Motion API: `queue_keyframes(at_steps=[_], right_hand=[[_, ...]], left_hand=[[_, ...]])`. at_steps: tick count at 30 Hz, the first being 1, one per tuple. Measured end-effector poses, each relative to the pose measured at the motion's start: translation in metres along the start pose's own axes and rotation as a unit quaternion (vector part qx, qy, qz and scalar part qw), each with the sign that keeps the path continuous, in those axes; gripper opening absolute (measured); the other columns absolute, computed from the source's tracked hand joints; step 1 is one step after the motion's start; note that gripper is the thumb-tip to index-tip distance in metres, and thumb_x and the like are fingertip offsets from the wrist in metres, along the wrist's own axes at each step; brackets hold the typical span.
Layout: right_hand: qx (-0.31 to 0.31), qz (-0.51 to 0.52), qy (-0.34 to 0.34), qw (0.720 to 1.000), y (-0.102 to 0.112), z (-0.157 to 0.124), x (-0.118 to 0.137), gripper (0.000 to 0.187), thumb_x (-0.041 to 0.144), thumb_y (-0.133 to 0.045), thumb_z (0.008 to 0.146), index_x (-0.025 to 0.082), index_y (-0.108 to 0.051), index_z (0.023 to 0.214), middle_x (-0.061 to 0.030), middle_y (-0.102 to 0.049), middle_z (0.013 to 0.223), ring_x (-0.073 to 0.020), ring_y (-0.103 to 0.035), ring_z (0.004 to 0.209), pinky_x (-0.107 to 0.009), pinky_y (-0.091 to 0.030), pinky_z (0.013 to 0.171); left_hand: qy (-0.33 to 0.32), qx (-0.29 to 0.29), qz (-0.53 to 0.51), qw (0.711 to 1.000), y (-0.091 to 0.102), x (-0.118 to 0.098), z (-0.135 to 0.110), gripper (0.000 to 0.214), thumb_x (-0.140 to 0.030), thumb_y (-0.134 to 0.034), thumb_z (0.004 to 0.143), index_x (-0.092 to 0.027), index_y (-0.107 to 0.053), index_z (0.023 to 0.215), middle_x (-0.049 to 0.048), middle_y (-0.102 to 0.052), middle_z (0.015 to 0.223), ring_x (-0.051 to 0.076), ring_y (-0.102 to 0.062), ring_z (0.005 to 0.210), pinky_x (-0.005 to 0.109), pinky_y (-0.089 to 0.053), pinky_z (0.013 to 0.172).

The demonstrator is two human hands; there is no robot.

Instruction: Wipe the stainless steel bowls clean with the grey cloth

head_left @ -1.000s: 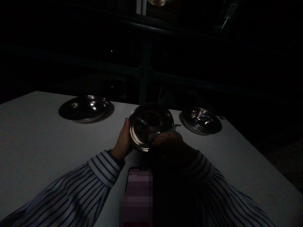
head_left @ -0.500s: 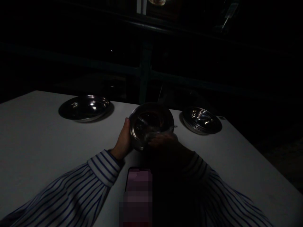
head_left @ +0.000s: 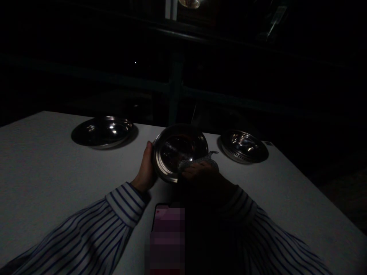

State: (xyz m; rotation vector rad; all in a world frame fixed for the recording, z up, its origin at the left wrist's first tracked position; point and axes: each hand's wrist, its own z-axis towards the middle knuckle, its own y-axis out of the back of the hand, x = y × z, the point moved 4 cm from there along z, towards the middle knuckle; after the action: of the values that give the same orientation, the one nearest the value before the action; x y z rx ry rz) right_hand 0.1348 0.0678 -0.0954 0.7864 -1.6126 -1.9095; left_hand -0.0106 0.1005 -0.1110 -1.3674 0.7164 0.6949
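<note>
A round shiny metal bowl (head_left: 174, 147) is tilted up toward me at the middle of the table. My left hand (head_left: 145, 168) grips it at the left rim, thumb on the near side and fingers hidden behind. In deep shadow, my right hand (head_left: 203, 177) is closed over a grey, coarse-textured cloth (head_left: 205, 159) with a small loop at its upper end. The cloth presses against the bowl's lower right inside. Darkness hides most of the right fingers.
A wide metal dish (head_left: 103, 131) lies at the far left of the white table (head_left: 71, 173). Several nested metal bowls (head_left: 243, 147) sit at the far right. Close to me is a phone (head_left: 164, 221), partly pixelated. Beyond the table's far edge it is very dark.
The bowl and my left hand have shifted slightly left. My right hand's cloth, blurred before, now shows sharply, its looped end sticking up to the right.
</note>
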Motion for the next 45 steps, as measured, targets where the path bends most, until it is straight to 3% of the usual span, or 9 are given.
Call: queue_keyframes(at_steps=[7,11,18,24,27,32,35,39,45], right_hand=[[-0.014,0.050,0.037,0.998,-0.027,0.025,0.012,0.027,0.020,-0.037,0.091,0.022,-0.060,0.105,-0.0032,-0.066,0.097,-0.0129,-0.061,0.080,-0.025,-0.046,0.070],[-0.022,0.067,0.056,0.996,-0.023,0.027,0.021,0.031,0.018,-0.035,0.091,0.022,-0.054,0.115,-0.0044,-0.063,0.108,-0.0138,-0.059,0.091,-0.026,-0.047,0.077],[0.032,0.029,-0.003,0.999,0.001,0.002,0.001,0.018,0.017,-0.057,0.075,0.018,-0.065,0.091,-0.0081,-0.066,0.096,-0.0251,-0.058,0.091,-0.039,-0.044,0.075],[-0.001,0.090,0.043,0.995,-0.011,0.022,0.025,0.025,0.016,-0.040,0.087,0.019,-0.058,0.105,-0.0058,-0.062,0.106,-0.0156,-0.056,0.097,-0.028,-0.044,0.082],[-0.018,0.097,0.033,0.995,-0.006,0.017,0.027,0.021,0.017,-0.042,0.086,0.015,-0.060,0.098,-0.0077,-0.063,0.098,-0.0189,-0.057,0.093,-0.033,-0.047,0.077],[0.045,0.020,-0.011,0.999,0.004,0.002,0.006,0.013,0.018,-0.053,0.076,0.016,-0.064,0.083,-0.0088,-0.066,0.090,-0.0258,-0.059,0.087,-0.041,-0.046,0.073],[0.028,0.065,0.039,0.997,-0.007,0.011,0.009,0.022,0.021,-0.050,0.081,0.019,-0.062,0.099,-0.0076,-0.062,0.108,-0.0228,-0.056,0.098,-0.037,-0.046,0.079],[-0.054,0.170,0.122,0.976,-0.019,0.022,0.022,0.033,0.013,-0.037,0.088,0.018,-0.053,0.116,-0.0078,-0.057,0.119,-0.0161,-0.049,0.112,-0.031,-0.042,0.091],[0.046,0.068,0.020,0.996,0.002,0.002,0.005,0.020,0.024,-0.051,0.081,0.018,-0.062,0.098,-0.0060,-0.065,0.101,-0.0233,-0.056,0.099,-0.041,-0.042,0.082]], left_hand=[[0.037,0.013,-0.012,0.999,-0.005,0.011,-0.004,0.053,-0.061,-0.045,0.076,-0.018,-0.068,0.095,0.0059,-0.071,0.097,0.027,-0.054,0.112,0.040,-0.036,0.100],[0.019,0.001,-0.002,1.000,-0.001,0.012,-0.002,0.054,-0.062,-0.047,0.074,-0.017,-0.069,0.095,0.0063,-0.071,0.098,0.028,-0.052,0.113,0.041,-0.035,0.101],[-0.016,-0.020,0.006,1.000,0.001,0.009,0.001,0.052,-0.060,-0.048,0.075,-0.018,-0.068,0.096,0.0060,-0.071,0.096,0.027,-0.053,0.113,0.041,-0.032,0.102],[-0.005,-0.059,0.043,0.997,0.007,0.012,0.000,0.054,-0.065,-0.048,0.071,-0.019,-0.069,0.092,0.0048,-0.071,0.094,0.027,-0.053,0.113,0.040,-0.032,0.103],[-0.011,-0.051,0.041,0.998,0.009,0.011,0.001,0.055,-0.064,-0.047,0.072,-0.018,-0.068,0.093,0.0059,-0.071,0.095,0.028,-0.053,0.113,0.041,-0.033,0.102],[-0.009,-0.033,0.031,0.999,0.006,0.010,0.002,0.054,-0.063,-0.046,0.074,-0.019,-0.066,0.098,0.0065,-0.070,0.098,0.028,-0.054,0.111,0.043,-0.034,0.100],[0.000,-0.050,0.035,0.998,0.008,0.012,0.001,0.054,-0.063,-0.046,0.074,-0.018,-0.067,0.096,0.0065,-0.070,0.098,0.027,-0.054,0.111,0.041,-0.034,0.100],[-0.006,-0.088,0.050,0.995,0.013,0.012,0.000,0.053,-0.062,-0.045,0.075,-0.019,-0.067,0.095,0.0057,-0.070,0.096,0.027,-0.053,0.112,0.040,-0.034,0.101],[0.000,-0.045,0.039,0.998,0.007,0.006,0.001,0.052,-0.062,-0.046,0.075,-0.018,-0.068,0.094,0.0068,-0.071,0.094,0.028,-0.053,0.111,0.043,-0.032,0.101]])
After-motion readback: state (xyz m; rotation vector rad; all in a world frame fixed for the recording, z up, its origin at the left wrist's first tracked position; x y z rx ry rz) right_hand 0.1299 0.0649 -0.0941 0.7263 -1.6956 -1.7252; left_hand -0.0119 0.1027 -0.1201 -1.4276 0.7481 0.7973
